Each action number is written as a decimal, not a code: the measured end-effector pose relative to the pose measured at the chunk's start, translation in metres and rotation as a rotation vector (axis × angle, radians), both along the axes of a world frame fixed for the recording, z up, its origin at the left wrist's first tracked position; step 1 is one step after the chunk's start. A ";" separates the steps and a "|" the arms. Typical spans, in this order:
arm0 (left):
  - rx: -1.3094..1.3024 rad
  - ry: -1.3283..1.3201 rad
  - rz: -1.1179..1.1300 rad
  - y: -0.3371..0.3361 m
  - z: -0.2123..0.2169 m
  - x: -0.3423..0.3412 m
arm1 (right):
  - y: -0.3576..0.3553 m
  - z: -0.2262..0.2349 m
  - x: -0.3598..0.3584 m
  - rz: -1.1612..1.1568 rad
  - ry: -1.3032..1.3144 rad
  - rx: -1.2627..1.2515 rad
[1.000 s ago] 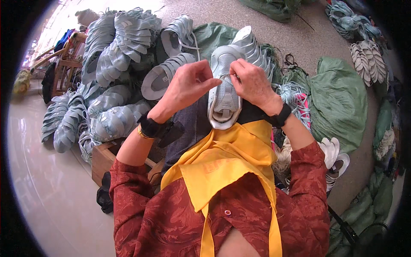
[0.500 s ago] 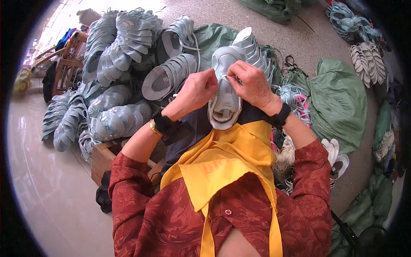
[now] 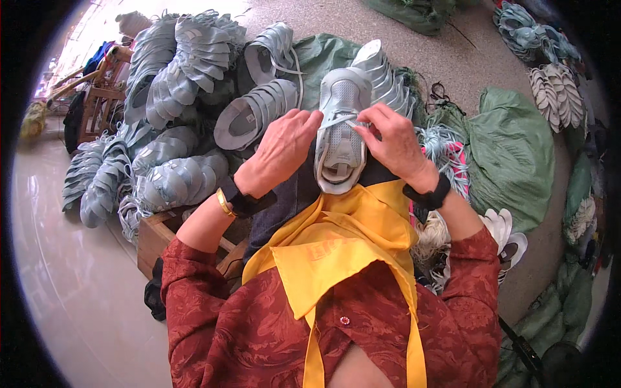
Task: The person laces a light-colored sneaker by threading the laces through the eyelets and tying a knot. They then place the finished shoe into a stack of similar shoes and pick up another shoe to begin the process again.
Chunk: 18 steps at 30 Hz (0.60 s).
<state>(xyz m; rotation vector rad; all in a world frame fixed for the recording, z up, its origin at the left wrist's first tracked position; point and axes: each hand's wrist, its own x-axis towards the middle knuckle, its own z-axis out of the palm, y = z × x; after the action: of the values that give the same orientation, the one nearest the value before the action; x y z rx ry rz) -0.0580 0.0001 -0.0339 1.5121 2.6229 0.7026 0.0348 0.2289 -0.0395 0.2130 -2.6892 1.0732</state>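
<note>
A pale grey shoe upper (image 3: 341, 132) stands toe-up on my lap, above a yellow apron. My left hand (image 3: 281, 152) rests against its left side, fingertips at the lace near the top eyelets. My right hand (image 3: 391, 142) grips the right side, fingers pinching the same lace across the tongue. Both wrists carry black bands; the left also has a gold bangle.
Stacks of nested grey-blue shoe uppers (image 3: 174, 77) fill the floor to the left and behind. A wooden crate (image 3: 158, 236) sits by my left knee. Green sacks (image 3: 511, 155) lie to the right, with white uppers (image 3: 508, 236) and a tangle of laces (image 3: 446, 152).
My left hand has slid from above the shoe's top down to its left side. The right hand stays on the shoe, fingers now at the lace.
</note>
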 end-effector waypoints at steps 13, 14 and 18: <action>0.017 0.026 0.082 0.003 0.005 0.002 | 0.012 -0.016 0.020 -0.036 0.093 0.131; 0.021 0.032 0.086 0.003 0.008 0.002 | 0.016 -0.015 0.019 -0.070 0.093 0.174; 0.019 0.051 0.095 0.000 0.012 0.000 | 0.034 -0.014 0.015 -0.148 0.157 0.221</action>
<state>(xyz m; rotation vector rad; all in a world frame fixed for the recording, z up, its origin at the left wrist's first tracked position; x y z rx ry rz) -0.0584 -0.0003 -0.0224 1.4375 2.7492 0.7062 0.0495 0.2629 -0.0531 0.1283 -2.6310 0.6869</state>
